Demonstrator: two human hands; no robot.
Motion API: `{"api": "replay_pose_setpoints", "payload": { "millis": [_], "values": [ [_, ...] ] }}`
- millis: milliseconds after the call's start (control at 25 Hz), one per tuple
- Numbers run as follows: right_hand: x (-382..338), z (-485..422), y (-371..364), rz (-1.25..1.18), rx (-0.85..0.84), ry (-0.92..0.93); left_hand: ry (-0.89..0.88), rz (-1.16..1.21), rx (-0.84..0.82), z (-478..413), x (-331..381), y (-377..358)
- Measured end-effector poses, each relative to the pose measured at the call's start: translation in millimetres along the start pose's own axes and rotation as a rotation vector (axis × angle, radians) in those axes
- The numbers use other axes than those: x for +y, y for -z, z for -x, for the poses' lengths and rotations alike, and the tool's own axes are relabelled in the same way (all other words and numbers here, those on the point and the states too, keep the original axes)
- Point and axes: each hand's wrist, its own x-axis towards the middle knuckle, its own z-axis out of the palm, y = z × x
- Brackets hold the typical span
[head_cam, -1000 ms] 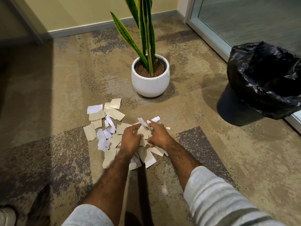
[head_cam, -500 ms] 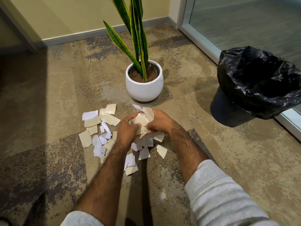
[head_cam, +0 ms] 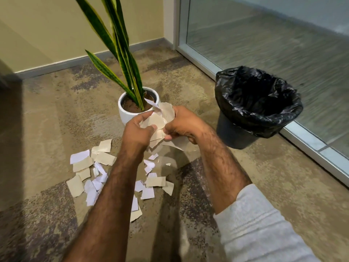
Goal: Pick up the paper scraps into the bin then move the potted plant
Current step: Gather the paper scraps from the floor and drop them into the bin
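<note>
- The left hand and right hand are curling their fingers round a wad of paper scraps at frame centre, just in front of the potted plant.
- Loose scraps are lying on the carpet, lower left and centre.
- The bin is standing open at right, apart from the wad.
- Pieces are dangling beneath the wad; some are likely to slip out during the carry across.

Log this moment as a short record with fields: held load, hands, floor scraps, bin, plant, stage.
held scraps: a bunch raised above the carpet, in front of the pot
left hand: grips the bunch from its left
right hand: grips it from its right
floor scraps: many scattered beneath the arms
bin: black-lined, open, to the right
potted plant: upright, behind the hands
stage: this load not yet binned
</note>
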Motion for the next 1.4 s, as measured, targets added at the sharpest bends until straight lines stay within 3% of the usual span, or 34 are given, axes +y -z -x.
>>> {"api": "replay_pose_setpoints", "payload": {
  "millis": [280, 520, 680, 920, 1120, 1280, 1400],
  "values": [
    [-47, 41, 92, 0.073, 0.165, 0.108, -0.063, 0.17, -0.168, 1, 77, -71],
    [-70, 69, 198, 0.042, 0.396, 0.173, -0.244, 0.055, -0.279, -1, 161, -169],
    [-55, 70, 251, 0.047, 0.557, 0.168, -0.394, -0.118, -0.386, -7, 179, -229],
    [-2, 48, 261, 0.231, 0.744, 0.039, -0.269, -0.245, -0.529, -21, 149, -275],
    [22, 30, 256, 0.275, 0.751, -0.024, -0.22, -0.26, -0.559, -31, 142, -282],
    [22, 21, 258, 0.428, 0.714, -0.105, -0.297, -0.34, -0.573, -31, 152, -277],
    [22, 19, 257, 0.534, 0.712, -0.11, -0.464, -0.438, -0.56, -30, 156, -267]
  ]
}}
